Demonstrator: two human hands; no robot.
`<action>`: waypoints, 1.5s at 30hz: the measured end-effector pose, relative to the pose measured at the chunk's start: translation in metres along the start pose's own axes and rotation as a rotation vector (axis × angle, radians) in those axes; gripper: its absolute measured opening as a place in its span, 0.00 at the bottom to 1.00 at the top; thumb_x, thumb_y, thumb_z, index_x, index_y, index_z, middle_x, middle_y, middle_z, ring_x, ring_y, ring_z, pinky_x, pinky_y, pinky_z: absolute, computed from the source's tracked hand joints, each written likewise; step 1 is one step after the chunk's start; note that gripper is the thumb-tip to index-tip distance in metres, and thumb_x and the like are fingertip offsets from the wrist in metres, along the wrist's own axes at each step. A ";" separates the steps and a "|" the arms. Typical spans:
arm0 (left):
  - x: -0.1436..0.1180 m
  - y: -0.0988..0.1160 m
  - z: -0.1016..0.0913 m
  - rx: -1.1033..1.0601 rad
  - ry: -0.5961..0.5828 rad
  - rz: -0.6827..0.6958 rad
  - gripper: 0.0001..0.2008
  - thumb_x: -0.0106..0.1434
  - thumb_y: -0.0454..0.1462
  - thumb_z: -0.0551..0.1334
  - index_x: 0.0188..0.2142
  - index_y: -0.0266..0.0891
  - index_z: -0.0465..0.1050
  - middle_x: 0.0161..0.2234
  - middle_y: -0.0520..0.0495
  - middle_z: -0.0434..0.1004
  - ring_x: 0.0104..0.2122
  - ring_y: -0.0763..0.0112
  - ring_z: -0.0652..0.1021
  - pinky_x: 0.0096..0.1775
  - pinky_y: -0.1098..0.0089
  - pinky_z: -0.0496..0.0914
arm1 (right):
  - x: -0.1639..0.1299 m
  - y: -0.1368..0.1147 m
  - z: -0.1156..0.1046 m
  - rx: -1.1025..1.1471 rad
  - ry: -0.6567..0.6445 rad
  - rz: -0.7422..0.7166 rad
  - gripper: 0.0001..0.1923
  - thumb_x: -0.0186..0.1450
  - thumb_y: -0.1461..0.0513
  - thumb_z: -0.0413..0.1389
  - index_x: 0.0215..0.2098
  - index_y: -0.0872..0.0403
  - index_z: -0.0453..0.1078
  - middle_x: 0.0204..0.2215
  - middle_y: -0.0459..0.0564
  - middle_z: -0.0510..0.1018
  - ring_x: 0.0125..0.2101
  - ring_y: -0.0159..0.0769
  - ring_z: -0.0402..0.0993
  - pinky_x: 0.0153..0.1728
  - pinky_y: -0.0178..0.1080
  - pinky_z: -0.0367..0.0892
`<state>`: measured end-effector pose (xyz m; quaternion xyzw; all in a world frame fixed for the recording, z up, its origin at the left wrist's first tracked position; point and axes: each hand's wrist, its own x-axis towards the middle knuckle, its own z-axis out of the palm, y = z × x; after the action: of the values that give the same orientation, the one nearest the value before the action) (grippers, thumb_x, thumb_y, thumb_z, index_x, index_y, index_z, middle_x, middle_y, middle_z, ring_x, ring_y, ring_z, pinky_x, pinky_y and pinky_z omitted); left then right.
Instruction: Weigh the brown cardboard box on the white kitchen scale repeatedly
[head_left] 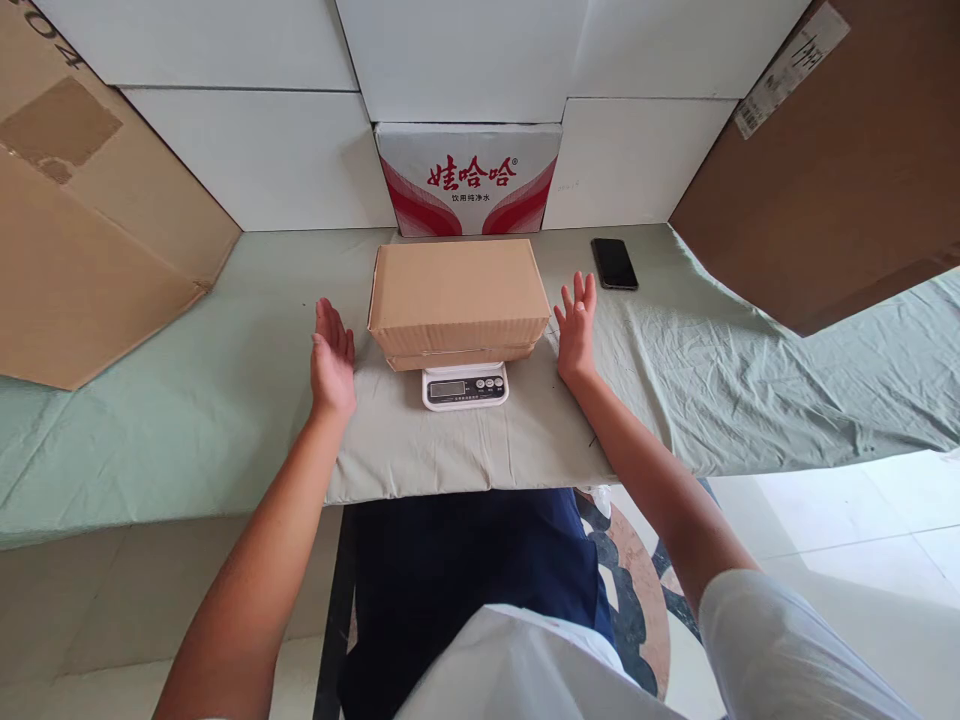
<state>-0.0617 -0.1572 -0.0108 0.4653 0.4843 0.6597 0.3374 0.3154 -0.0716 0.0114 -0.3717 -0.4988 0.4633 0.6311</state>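
Note:
A closed brown cardboard box (459, 285) rests on a small white kitchen scale (465, 387), whose display and buttons show at the front while its plate is mostly hidden. My left hand (332, 360) is held upright to the left of the box, apart from it, with fingers stretched out and nothing in them. On the other side, my right hand (576, 325) is raised close to the box's right edge, a small gap between them. Its fingers are spread and hold nothing.
Behind the box stands a white and red printed carton (471, 180) against white panels. A black phone (614, 264) lies at the back right. Large cardboard sheets, one left (105, 220) and one right (832, 170), flank the cloth-covered table (247, 400).

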 end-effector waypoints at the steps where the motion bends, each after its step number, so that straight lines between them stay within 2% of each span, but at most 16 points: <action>1: 0.000 -0.001 -0.001 0.008 -0.001 0.001 0.39 0.68 0.67 0.46 0.74 0.65 0.51 0.80 0.60 0.37 0.79 0.62 0.43 0.77 0.50 0.42 | 0.000 0.000 0.000 -0.001 -0.001 0.004 0.45 0.64 0.36 0.52 0.74 0.30 0.43 0.80 0.37 0.43 0.79 0.46 0.45 0.78 0.60 0.45; 11: 0.001 -0.004 -0.003 0.042 -0.013 0.003 0.39 0.68 0.68 0.45 0.74 0.65 0.52 0.80 0.60 0.39 0.79 0.60 0.43 0.77 0.49 0.45 | 0.004 0.005 -0.002 -0.056 -0.023 0.048 0.46 0.63 0.33 0.49 0.75 0.31 0.41 0.80 0.41 0.46 0.78 0.49 0.49 0.75 0.61 0.54; 15: 0.001 -0.003 -0.001 0.018 -0.004 -0.011 0.38 0.69 0.67 0.45 0.74 0.64 0.53 0.80 0.59 0.39 0.79 0.62 0.44 0.77 0.50 0.45 | 0.006 0.009 -0.002 -0.037 -0.012 0.061 0.45 0.63 0.34 0.50 0.74 0.33 0.44 0.80 0.42 0.48 0.78 0.49 0.50 0.75 0.62 0.53; 19: 0.000 0.002 0.003 -0.057 0.025 -0.037 0.40 0.68 0.66 0.50 0.74 0.58 0.55 0.80 0.54 0.38 0.79 0.63 0.45 0.77 0.54 0.45 | 0.007 0.011 -0.003 -0.023 0.003 0.075 0.45 0.63 0.35 0.51 0.73 0.34 0.46 0.79 0.43 0.50 0.78 0.48 0.48 0.75 0.61 0.51; 23: 0.000 0.004 0.005 -0.069 0.023 -0.038 0.43 0.67 0.66 0.51 0.75 0.54 0.54 0.80 0.50 0.37 0.79 0.62 0.45 0.76 0.54 0.45 | 0.008 0.012 -0.003 -0.020 0.010 0.086 0.44 0.63 0.36 0.52 0.72 0.35 0.49 0.79 0.43 0.51 0.78 0.46 0.49 0.76 0.61 0.50; 30: 0.001 0.003 0.006 -0.067 0.021 -0.043 0.44 0.66 0.68 0.52 0.74 0.54 0.56 0.80 0.48 0.37 0.79 0.61 0.45 0.76 0.54 0.45 | 0.010 0.013 -0.003 -0.041 0.012 0.101 0.44 0.62 0.36 0.53 0.71 0.39 0.52 0.78 0.48 0.53 0.78 0.45 0.49 0.76 0.59 0.51; 45: 0.001 0.000 0.005 -0.060 -0.002 -0.061 0.40 0.68 0.67 0.49 0.72 0.57 0.59 0.80 0.50 0.42 0.79 0.62 0.47 0.76 0.53 0.44 | 0.011 0.017 -0.006 -0.070 0.000 0.097 0.43 0.62 0.35 0.54 0.71 0.37 0.54 0.77 0.46 0.57 0.78 0.43 0.50 0.77 0.59 0.50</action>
<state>-0.0576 -0.1546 -0.0097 0.4407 0.4777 0.6630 0.3716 0.3181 -0.0560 -0.0029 -0.4172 -0.4960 0.4757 0.5946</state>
